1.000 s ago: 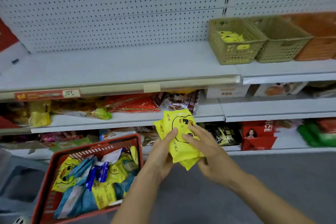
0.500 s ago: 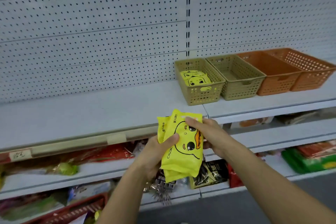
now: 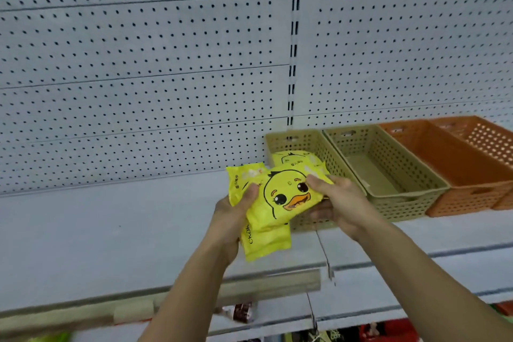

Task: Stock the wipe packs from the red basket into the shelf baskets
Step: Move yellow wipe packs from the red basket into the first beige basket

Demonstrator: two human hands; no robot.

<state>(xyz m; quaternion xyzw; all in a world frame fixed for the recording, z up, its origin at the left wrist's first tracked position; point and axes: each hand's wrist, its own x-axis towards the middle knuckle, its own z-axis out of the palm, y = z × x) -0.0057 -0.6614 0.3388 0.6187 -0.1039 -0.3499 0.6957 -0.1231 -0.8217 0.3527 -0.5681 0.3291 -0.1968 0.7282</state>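
Several yellow duck wipe packs (image 3: 280, 203) held in both hands at the shelf front.

Left hand (image 3: 233, 211) clamps the bundle's left side, thumb on top, fingers underneath. Right hand (image 3: 341, 203) pinches the top pack's right edge, thumb by the duck's eye. The packs sit fanned and skewed over the shelf (image 3: 111, 230) near its front edge, at the near end of the first tan basket (image 3: 302, 141). I'd square them up, clear that rim, then lay them flat on the stocked packs (image 3: 294, 158) inside. Beyond, toward the shelf's right end, stand a second tan basket (image 3: 416, 183) and two orange baskets (image 3: 458, 197).
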